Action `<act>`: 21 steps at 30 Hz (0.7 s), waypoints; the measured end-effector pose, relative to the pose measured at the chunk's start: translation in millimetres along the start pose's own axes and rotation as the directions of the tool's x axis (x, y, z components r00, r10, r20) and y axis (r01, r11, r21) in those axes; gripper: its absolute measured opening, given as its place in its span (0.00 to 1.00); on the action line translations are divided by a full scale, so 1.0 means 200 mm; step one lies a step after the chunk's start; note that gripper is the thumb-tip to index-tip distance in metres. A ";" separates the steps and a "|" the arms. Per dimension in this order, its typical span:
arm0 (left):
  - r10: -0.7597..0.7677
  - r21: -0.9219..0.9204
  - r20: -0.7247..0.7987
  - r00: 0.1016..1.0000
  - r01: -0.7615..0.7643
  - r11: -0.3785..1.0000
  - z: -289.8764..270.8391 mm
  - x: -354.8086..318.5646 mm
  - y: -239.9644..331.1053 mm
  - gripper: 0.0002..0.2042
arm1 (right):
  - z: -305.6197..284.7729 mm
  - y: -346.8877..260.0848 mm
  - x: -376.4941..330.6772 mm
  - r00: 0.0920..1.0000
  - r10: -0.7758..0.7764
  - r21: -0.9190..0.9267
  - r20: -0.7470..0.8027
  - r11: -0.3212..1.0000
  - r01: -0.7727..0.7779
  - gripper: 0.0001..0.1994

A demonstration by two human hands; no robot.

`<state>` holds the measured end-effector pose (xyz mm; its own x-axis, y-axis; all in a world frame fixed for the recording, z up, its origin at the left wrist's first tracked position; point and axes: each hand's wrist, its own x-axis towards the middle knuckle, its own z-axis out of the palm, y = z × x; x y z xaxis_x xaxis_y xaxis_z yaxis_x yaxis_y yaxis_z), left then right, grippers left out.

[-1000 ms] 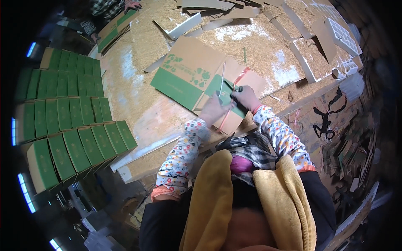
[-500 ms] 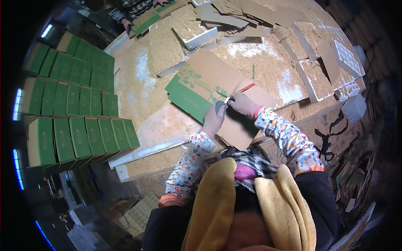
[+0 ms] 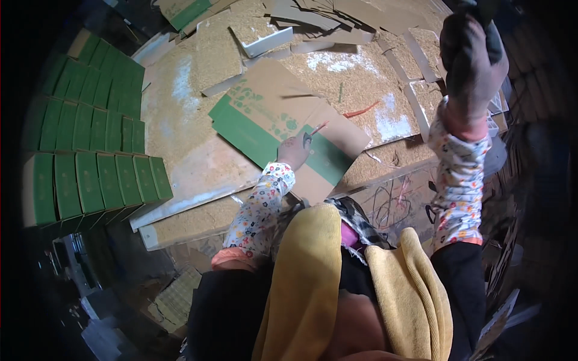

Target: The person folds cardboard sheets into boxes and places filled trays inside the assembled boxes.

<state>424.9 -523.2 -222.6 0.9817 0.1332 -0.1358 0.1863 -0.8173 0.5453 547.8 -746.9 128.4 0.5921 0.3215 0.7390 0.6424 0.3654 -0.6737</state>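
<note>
A flattened brown and green cardboard box [image 3: 265,96] with printed leaf shapes lies on the table in front of me. My left hand [image 3: 294,151] is closed over its green band, thumb and fingers pinching a thin red strip [image 3: 320,127]. My right hand [image 3: 474,69] is raised high at the right, well away from the cardboard. Its fingers are curled closed, and whatever they may hold is hidden. Another red strip [image 3: 362,111] stretches past the cardboard's right edge over the sawdust. Both hands wear thin, dark-tipped gloves.
Green boxes [image 3: 90,126] stand stacked in rows at the left. Sawdust-filled white trays [image 3: 268,42] and loose cardboard sheets [image 3: 385,15] lie across the far table. Another green and brown cardboard piece [image 3: 186,11] is at the far left. The table's front edge [image 3: 198,207] runs near me.
My right hand has left the cardboard and swung up to the far right. My left hand stays on the cardboard, now pinching a red strip. The view has shifted; the co-worker's hands are out of sight.
</note>
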 end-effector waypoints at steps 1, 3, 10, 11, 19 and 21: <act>-0.007 0.004 -0.023 1.000 0.007 1.000 -0.01 0.00 -0.01 0.12 | 0.10 0.02 0.03 0.933 0.121 -0.124 -0.340 0.977 -0.172 0.14; -0.107 -0.148 -0.212 0.971 0.076 0.986 0.00 -0.18 -0.07 0.12 | 0.18 0.22 -0.10 0.818 0.562 -0.005 -0.122 0.824 -0.567 0.15; -0.627 -0.511 -0.163 0.762 0.478 0.714 -0.15 -1.46 -0.42 0.08 | 0.64 1.15 -1.35 0.208 0.944 -0.216 0.254 0.265 -0.940 0.13; -0.689 -0.507 -0.420 0.591 0.477 0.718 0.03 -1.92 -0.54 0.09 | 0.73 1.13 -1.34 0.192 0.936 -0.116 0.295 0.235 -0.965 0.12; 0.350 -0.910 -0.140 -0.926 -0.019 -0.415 0.30 -4.77 0.83 0.17 | 0.87 1.06 -1.46 0.673 0.658 -0.545 0.339 0.720 -0.429 0.16; 0.467 -0.923 -0.128 -0.875 -0.067 -0.379 0.39 -4.76 1.03 0.18 | 1.01 1.09 -1.49 0.437 0.725 -0.524 0.533 0.688 -0.502 0.21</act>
<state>-474.0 -862.2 -46.7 -0.7671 -0.4263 0.4793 -0.1014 0.8184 0.5657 412.4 -587.4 -236.7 0.4645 0.8709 -0.1602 0.3994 -0.3676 -0.8399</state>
